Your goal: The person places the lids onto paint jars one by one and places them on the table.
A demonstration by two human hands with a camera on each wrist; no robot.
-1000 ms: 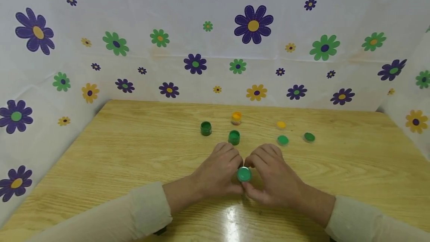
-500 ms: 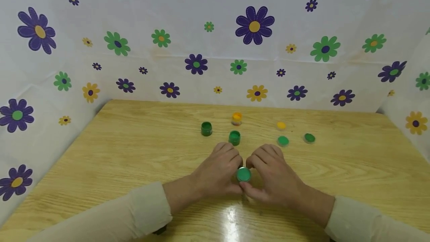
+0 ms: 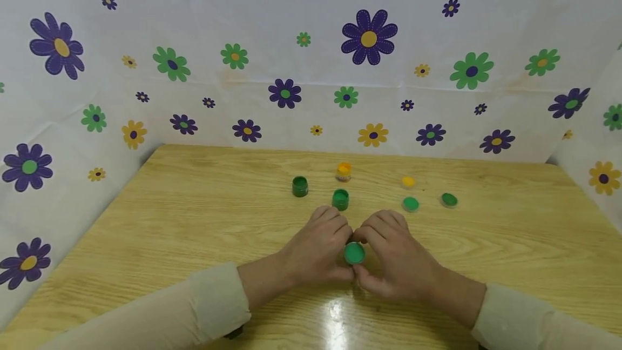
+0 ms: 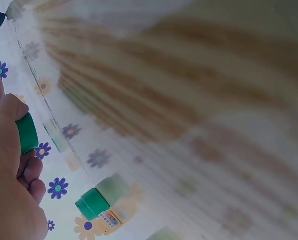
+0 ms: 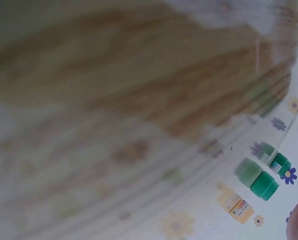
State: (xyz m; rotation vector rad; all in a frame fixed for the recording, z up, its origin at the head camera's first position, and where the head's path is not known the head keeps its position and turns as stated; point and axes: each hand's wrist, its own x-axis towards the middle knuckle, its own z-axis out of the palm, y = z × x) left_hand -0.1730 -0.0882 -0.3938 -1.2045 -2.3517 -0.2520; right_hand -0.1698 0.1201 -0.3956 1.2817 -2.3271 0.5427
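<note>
Near the table's front, a small green paint jar (image 3: 355,253) is held between both hands, its round green top facing up. The left hand (image 3: 318,247) grips it from the left with curled fingers; in the left wrist view the jar's green side (image 4: 28,134) shows under the thumb. From the right, the right hand (image 3: 396,255) pinches the rim between thumb and bent index finger. Whether the top is a lid or bare paint I cannot tell. Just beyond the hands stand an open green paint jar (image 3: 340,199), a dark green one (image 3: 299,186) and a yellow one (image 3: 344,172).
To the right on the wooden table (image 3: 194,204) lie a yellow lid (image 3: 408,181), a green lid (image 3: 410,204) and a dark green lid (image 3: 449,200). A white cloth with printed flowers (image 3: 316,64) rises behind the table and at both sides.
Both hands stay almost in place on the jar. Its top, showing a pale rim earlier, now looks more evenly green. The jars and lids on the table have not moved.
</note>
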